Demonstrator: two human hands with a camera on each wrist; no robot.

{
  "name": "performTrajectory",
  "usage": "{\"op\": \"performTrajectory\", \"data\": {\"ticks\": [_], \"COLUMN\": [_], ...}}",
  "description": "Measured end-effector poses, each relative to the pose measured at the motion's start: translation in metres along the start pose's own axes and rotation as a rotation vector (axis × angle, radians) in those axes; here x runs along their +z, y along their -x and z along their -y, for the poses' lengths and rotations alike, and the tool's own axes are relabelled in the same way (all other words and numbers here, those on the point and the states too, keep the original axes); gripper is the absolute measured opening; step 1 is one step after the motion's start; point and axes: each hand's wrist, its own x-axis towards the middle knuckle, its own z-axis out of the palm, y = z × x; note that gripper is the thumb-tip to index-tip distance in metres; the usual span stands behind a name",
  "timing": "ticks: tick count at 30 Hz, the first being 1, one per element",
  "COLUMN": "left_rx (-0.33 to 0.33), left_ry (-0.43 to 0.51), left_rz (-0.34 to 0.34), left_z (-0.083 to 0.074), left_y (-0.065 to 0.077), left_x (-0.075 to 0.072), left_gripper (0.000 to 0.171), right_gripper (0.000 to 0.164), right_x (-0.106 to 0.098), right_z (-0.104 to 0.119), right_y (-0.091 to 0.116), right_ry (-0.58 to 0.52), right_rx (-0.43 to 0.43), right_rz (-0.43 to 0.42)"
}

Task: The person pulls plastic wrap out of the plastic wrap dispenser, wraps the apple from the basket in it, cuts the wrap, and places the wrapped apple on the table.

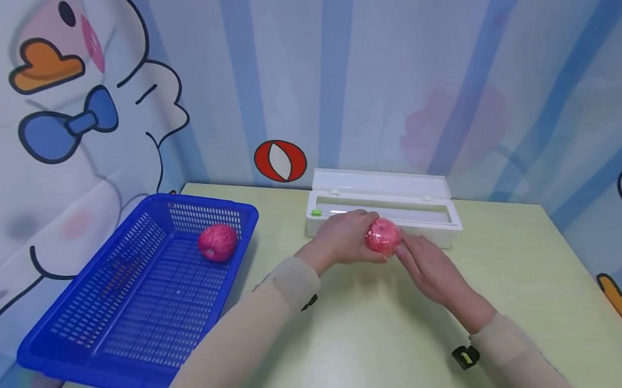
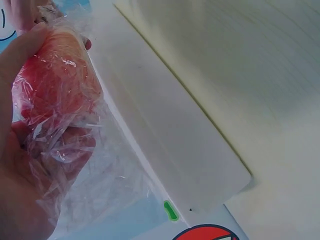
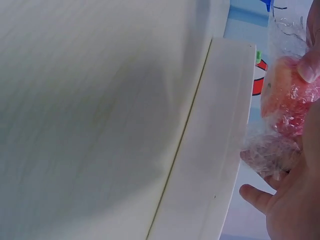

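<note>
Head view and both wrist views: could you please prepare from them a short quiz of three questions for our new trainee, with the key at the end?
1. What material covers the round red apple between the left hand and the right hand?
2. True or false: the lid of the long white box is closed.
3. The second red apple is nearest which corner of the blue perforated plastic basket, as the head view shows it? (a) near left (b) far right (c) near right

Key:
1. Clear, crinkled plastic film.
2. False; it stands open.
3. (b)
</note>
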Motion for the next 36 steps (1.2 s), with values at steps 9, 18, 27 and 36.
{"op": "performTrajectory", "data": {"ticks": [9,18,27,36], "left_rx": [0.000,0.012,0.011,-0.003], "left_ry": [0.036,0.038,0.046,0.048], "left_rz": [-0.056,-0.097,-0.122,-0.142], "left_z": [0.000,0.000,0.001,0.001], "left_y": [0.002,0.001,0.003,0.003], "left_x": [-0.004,-0.004,-0.004,-0.003], "left_gripper": [0.079,0.083,0.081,0.084], "right_gripper": [0.059,0.063,0.070,0.073], "right_x": [0.011,0.019,0.028,0.031], "right_z": [0.004,0.011,0.027,0.046], "right_y": [-0.003,-0.007,-0.008,-0.019], "right_ry": [-0.135,-0.328,-0.638,-0.995], "right_rx": [0.027,0.084,0.286,0.373], "right_rz": [-0.069,-0.092,-0.121,-0.162]}}
